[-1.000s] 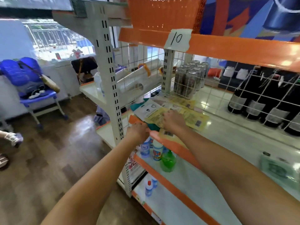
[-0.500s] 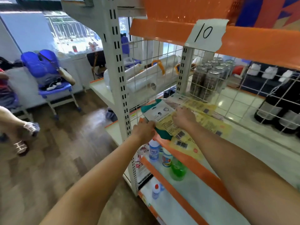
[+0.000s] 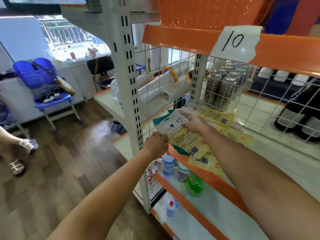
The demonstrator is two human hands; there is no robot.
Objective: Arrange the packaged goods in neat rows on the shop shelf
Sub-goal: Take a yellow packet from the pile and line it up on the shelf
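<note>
Shop aisle, dark wood-look floor, blue plastic chair by the window. White metal shelf unit with orange edge strips [image 3: 214,181] and a wire-grid back; paper tag "10" [image 3: 236,43] taped on the shelf above.

Flat white-and-yellow printed packets with barcodes [image 3: 186,137] lie overlapped at the left front corner of the middle shelf, some overhanging the orange edge. Further yellow packets [image 3: 216,116] lie behind.

Left hand [image 3: 155,144] pinches the near left edge of the top packet; right hand [image 3: 194,122] rests on it, fingers curled over the far edge.

Judgement: packets light, thin, floppy, glossy, so likely to slide on each other. Best held at opposite edges, squared as a stack.

Containers: orange perforated plastic basket [image 3: 199,13] on the top shelf, contents not visible. Clear-wrapped pack of silver-topped cans [image 3: 225,84] behind the grid. Small white and green bottles [image 3: 181,172] on the shelf below.
</note>
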